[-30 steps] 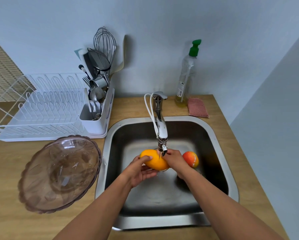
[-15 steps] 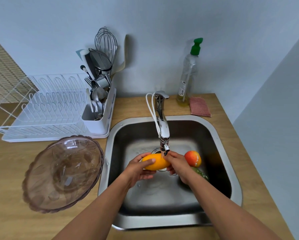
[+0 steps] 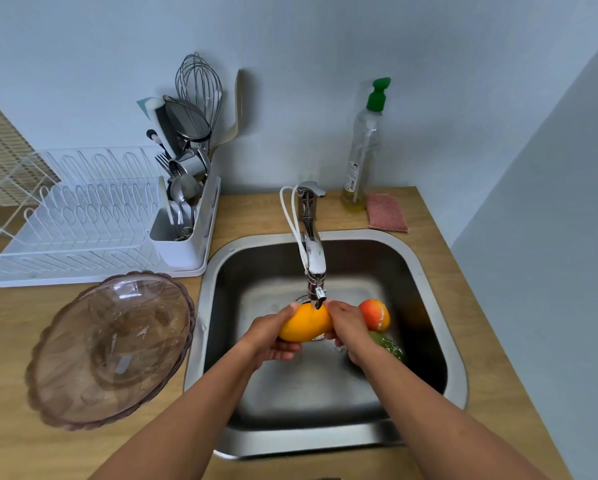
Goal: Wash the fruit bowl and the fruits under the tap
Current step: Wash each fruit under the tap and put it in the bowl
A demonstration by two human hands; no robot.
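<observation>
While the drying rack (image 3: 83, 230) and soap bottle (image 3: 363, 150) line the bench (image 3: 6, 445), both hands, left hand (image 3: 270, 337) and right hand (image 3: 348, 330), grip an orange fruit (image 3: 304, 323) under the tap (image 3: 313, 251), above the sink (image 3: 439, 341) holding a red fruit (image 3: 375, 314) and a green one (image 3: 389, 346); the fruit bowl (image 3: 110, 348) sits beside it.

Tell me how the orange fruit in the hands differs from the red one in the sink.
The orange fruit is oblong and plain orange; the red fruit is rounder and red with a yellowish blush. The orange fruit is gripped between the left hand and right hand just under the tap spout; the red fruit lies untouched in the sink to the right. The orange fruit looks bigger. Both are within the basin.
</observation>
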